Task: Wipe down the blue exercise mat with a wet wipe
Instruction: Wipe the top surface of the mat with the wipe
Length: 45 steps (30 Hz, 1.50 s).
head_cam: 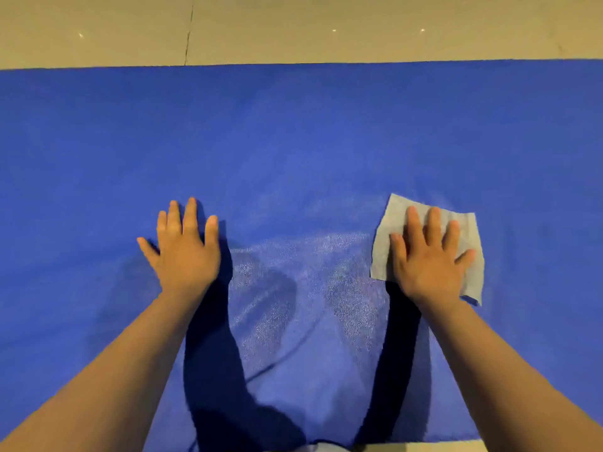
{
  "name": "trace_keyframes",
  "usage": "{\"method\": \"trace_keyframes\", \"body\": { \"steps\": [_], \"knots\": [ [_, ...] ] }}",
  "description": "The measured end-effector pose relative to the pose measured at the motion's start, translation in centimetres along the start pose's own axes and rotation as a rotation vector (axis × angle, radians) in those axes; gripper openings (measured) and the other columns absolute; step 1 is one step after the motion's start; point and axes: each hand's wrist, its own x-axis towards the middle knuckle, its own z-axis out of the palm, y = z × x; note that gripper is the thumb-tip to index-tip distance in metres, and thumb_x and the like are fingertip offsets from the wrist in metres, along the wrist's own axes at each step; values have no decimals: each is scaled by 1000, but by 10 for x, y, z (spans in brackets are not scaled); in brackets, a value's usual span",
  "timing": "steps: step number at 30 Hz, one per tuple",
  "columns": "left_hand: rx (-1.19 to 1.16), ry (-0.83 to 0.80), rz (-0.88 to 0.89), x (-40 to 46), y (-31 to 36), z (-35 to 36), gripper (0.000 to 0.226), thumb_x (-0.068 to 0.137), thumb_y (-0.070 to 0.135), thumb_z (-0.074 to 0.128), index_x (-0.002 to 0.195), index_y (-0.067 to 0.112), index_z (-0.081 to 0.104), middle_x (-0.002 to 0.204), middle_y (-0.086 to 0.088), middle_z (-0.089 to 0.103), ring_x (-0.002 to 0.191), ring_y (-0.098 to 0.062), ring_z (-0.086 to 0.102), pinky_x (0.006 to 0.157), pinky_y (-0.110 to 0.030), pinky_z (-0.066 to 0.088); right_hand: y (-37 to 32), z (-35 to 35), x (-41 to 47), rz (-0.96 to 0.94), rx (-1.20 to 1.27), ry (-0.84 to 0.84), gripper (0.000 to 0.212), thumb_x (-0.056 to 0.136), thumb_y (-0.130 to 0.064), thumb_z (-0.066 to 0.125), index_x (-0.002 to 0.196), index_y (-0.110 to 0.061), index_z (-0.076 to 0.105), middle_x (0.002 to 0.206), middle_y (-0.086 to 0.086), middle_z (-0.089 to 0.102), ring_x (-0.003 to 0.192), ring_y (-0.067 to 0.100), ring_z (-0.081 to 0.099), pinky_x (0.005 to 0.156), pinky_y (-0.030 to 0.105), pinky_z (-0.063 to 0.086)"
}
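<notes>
Under the right hand (429, 256), on my head view, lies the pale grey, roughly square wet wipe (396, 220), spread flat on the wide blue textured exercise mat (293, 132). I see the fingers (412, 223) straight and slightly fanned, pressing the wipe down rather than gripping it; its edges stick out past the fingertips, beside the thumb, and past the little finger. The left hand (186, 252) sits well apart from it, palm down on bare mat, fingers straight and spread, holding nothing. Between the two hands I make out a lighter, speckled sheen on the mat. Beyond the fingertips, the mat's far edge meets a beige tiled floor (359, 27).
</notes>
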Motion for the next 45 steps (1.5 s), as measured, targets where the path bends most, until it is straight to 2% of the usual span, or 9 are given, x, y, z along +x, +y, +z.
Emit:
{"method": "trace_keyframes", "body": {
  "steps": [5, 10, 12, 16, 22, 27, 34, 40, 45],
  "knots": [
    [78, 63, -65, 0, 4, 32, 65, 100, 54, 21, 158, 23, 18, 166, -2, 7, 153, -21, -1, 119, -54, -7, -49, 37, 11, -163, -51, 230, 64, 97, -47, 23, 151, -15, 36, 158, 15, 28, 144, 46, 21, 105, 77, 11],
    [99, 126, -65, 4, 0, 37, 71, 91, 50, 19, 155, 21, 28, 164, -6, 17, 152, -23, 6, 119, -55, -1, -158, 67, -1, -1017, -134, 186, 56, 94, -47, 30, 142, -27, 51, 152, 2, 43, 144, 31, 31, 110, 64, 19],
    [103, 138, -77, 3, 0, 38, 70, 91, 48, 21, 154, 20, 30, 164, -6, 19, 152, -23, 8, 119, -55, -1, -168, 64, 23, -1157, -106, 183, 56, 93, -51, 33, 141, -29, 52, 150, 0, 45, 142, 26, 36, 111, 60, 23],
    [86, 140, -80, 6, 0, 37, 68, 94, 50, 24, 152, 18, 35, 162, -9, 24, 151, -26, 12, 118, -58, 3, -102, 32, 85, -757, -68, 193, 62, 95, -57, 28, 149, -26, 32, 156, 7, 36, 144, 24, 24, 113, 61, 19],
    [77, 196, -89, 4, 5, 36, 65, 94, 44, 31, 149, 11, 41, 157, -17, 32, 147, -34, 21, 114, -63, 9, -9, -31, 109, -155, -147, -6, 85, 81, -70, 1, 156, -31, 3, 162, -4, -13, 151, 31, -3, 116, 63, 3],
    [103, 240, -80, 3, 6, 37, 63, 93, 42, 34, 147, 11, 44, 155, -17, 36, 146, -34, 26, 115, -61, 12, -135, 26, 66, -598, -231, 155, 61, 98, -53, 24, 151, -24, 32, 159, 11, 29, 143, 46, 25, 107, 74, 14],
    [128, 241, -84, 9, 1, 41, 65, 90, 43, 34, 146, 11, 47, 155, -17, 37, 144, -35, 29, 114, -62, 12, -229, 33, 102, -924, -185, 96, 67, 91, -63, 24, 147, -32, 42, 158, -1, 31, 147, 29, 25, 111, 62, 11],
    [123, 200, -111, 7, 3, 39, 66, 89, 43, 34, 146, 12, 44, 156, -16, 35, 146, -33, 25, 115, -62, 10, -74, -40, 174, -253, -106, 70, 83, 81, -77, 16, 154, -40, 3, 164, -8, -5, 151, 19, -3, 118, 53, -4],
    [145, 207, -99, 8, 4, 40, 65, 89, 43, 35, 146, 12, 44, 155, -16, 36, 145, -34, 28, 115, -61, 12, -121, -36, 169, 104, -20, 108, 68, 100, -58, 24, 157, -28, 2, 164, 4, -11, 150, 30, -12, 117, 58, -6]
  ]
}}
